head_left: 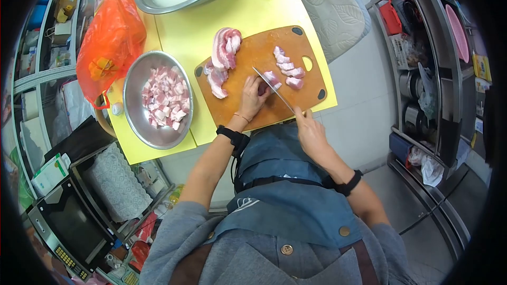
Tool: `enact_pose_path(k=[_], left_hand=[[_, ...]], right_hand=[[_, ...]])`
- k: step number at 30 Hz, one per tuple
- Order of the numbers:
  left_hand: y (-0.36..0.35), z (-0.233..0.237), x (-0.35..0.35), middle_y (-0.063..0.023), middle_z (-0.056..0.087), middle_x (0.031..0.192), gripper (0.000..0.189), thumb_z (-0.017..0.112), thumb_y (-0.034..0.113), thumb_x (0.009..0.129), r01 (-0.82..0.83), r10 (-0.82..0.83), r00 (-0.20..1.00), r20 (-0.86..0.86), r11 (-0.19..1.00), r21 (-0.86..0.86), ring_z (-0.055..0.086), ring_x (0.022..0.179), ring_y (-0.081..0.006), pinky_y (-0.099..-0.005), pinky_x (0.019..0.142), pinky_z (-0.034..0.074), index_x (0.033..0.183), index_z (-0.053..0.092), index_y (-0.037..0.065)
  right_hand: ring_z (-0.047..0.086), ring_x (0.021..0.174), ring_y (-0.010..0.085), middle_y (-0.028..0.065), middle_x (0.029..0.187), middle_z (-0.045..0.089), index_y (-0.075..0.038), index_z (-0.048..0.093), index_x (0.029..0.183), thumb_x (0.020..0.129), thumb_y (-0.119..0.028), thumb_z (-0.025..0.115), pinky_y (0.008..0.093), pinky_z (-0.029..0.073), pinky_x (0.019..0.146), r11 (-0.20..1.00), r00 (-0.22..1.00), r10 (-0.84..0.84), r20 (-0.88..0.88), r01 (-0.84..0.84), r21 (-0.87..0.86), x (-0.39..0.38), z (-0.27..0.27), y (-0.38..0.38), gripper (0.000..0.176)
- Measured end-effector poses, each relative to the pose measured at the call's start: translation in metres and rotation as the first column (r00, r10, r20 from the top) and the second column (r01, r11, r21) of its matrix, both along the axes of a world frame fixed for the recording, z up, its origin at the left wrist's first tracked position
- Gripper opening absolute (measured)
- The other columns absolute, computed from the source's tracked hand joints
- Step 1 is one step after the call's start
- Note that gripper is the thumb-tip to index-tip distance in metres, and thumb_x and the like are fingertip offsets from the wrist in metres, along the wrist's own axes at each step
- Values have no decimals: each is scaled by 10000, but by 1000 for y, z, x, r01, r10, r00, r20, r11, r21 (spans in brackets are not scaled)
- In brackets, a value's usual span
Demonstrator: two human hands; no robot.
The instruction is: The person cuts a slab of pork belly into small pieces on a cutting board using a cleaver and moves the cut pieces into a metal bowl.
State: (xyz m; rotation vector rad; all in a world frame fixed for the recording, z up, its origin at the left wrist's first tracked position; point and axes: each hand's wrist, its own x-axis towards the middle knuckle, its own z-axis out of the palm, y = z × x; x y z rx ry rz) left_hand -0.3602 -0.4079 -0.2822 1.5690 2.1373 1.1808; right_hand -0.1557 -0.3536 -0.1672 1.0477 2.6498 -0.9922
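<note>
My right hand (pixel 311 134) is closed round the handle of a knife (pixel 274 91), its blade slanting up and left across the cutting board (pixel 243 111). Fingers curled, my left hand (pixel 252 97) presses a piece of pork against the board just left of the blade. Right of the knife lie a cut piece of pork (pixel 271 79) and several more cut pieces (pixel 285 66). Larger strips of pork belly (pixel 226 47) rest at the board's upper left. Diced pork (pixel 165 97) fills part of a metal bowl (pixel 129 106) to the left.
The board lies on a yellow table (pixel 264 0) at its right edge. A larger metal basin (pixel 177 8) with cloudy liquid stands at the far side. An orange plastic bag (pixel 113 37) sits at the left. Shelving (pixel 393 58) stands to the right, and a microwave (pixel 66 221) at lower left.
</note>
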Motion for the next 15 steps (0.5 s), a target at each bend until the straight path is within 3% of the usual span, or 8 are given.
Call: enact_pose_path(k=[3, 6, 12, 15], left_hand=[[-1, -1, -3, -178, 560, 933, 340, 703, 54, 688, 36, -36, 999, 6, 999, -7, 532, 869, -367, -415, 768, 451, 993, 579, -30], [0, 4, -2, -158, 546, 907, 240, 682, 58, 702, 17, -17, 1000, -16, 1000, -2, 524, 877, -342, -405, 778, 451, 909, 573, 5], [-3, -2, 1, -139, 538, 874, 214, 680, 61, 701, 8, -8, 1000, -5, 999, -38, 516, 848, -330, -395, 761, 444, 877, 565, 21], [-2, -1, 1, -140, 534, 872, 211, 674, 56, 702, 39, -38, 999, 14, 999, -30, 513, 850, -331, -397, 764, 444, 881, 565, 24]], right_hand=[[615, 668, 426, 264, 934, 523, -42, 402, 1225, 794, 10, 490, 483, 502, 586, 999, 998, 8, -60, -5, 54, -40, -28, 8, 443], [613, 679, 440, 270, 915, 521, -36, 399, 1222, 804, 5, 478, 497, 497, 591, 998, 997, -3, -82, 9, 66, -49, -33, 10, 428], [604, 700, 461, 283, 914, 518, -13, 382, 1252, 804, 14, 465, 525, 488, 616, 994, 999, 0, 34, 4, -111, 7, -13, 3, 457], [605, 711, 458, 279, 912, 524, -5, 382, 1255, 808, 32, 443, 529, 486, 619, 999, 997, -18, -81, 15, -34, -33, -29, 12, 454]])
